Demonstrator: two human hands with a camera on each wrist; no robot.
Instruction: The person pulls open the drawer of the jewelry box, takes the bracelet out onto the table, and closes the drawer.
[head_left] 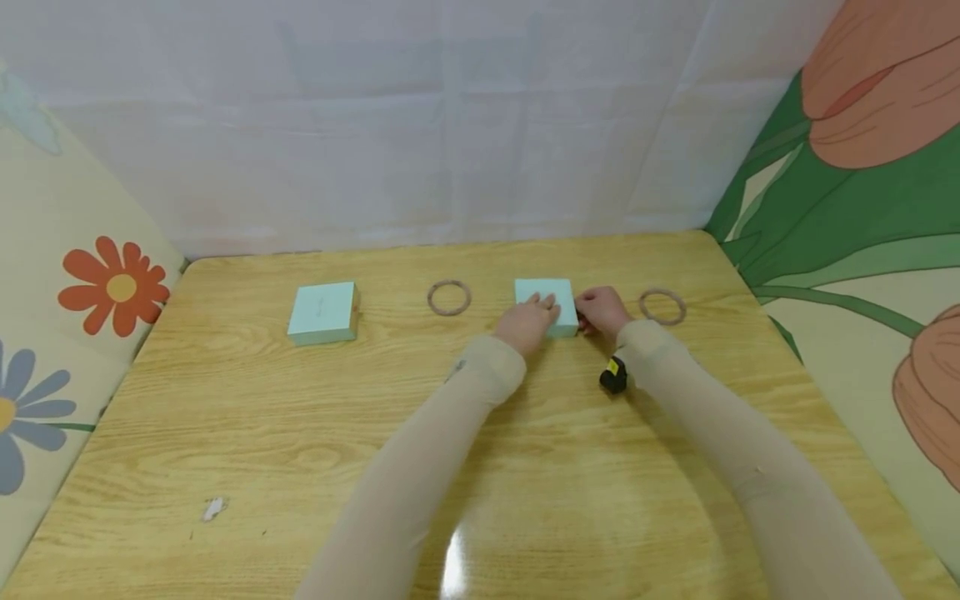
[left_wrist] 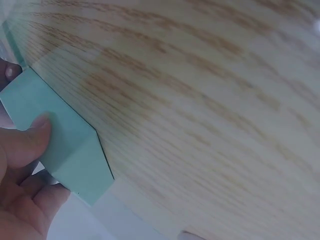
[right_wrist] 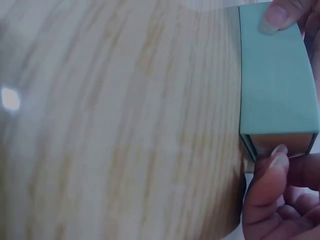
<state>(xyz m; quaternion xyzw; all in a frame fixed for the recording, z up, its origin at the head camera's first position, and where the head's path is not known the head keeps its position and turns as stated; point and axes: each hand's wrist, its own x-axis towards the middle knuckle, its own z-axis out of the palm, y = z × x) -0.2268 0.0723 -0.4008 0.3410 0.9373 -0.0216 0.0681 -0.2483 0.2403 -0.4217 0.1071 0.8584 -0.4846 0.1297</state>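
A mint-green box (head_left: 538,288) lies on the table in front of me. My left hand (head_left: 527,323) holds it, fingers spread over the lid and thumb on the near side. The right wrist view shows the sleeve's end, where a brown inner drawer (right_wrist: 265,141) sits inside the green cover. There my right hand (head_left: 602,310) pinches with thumb and index finger right at the drawer's edge; what lies between the fingertips is hidden. Other fingers of that hand are curled beneath.
A second mint-green box (head_left: 324,312), with faint markings on top, stands at the left. One brownish ring (head_left: 449,313) lies between the boxes, and another ring (head_left: 667,322) lies beside my right wrist. A small white scrap (head_left: 214,507) is on the table (head_left: 300,433) at near left.
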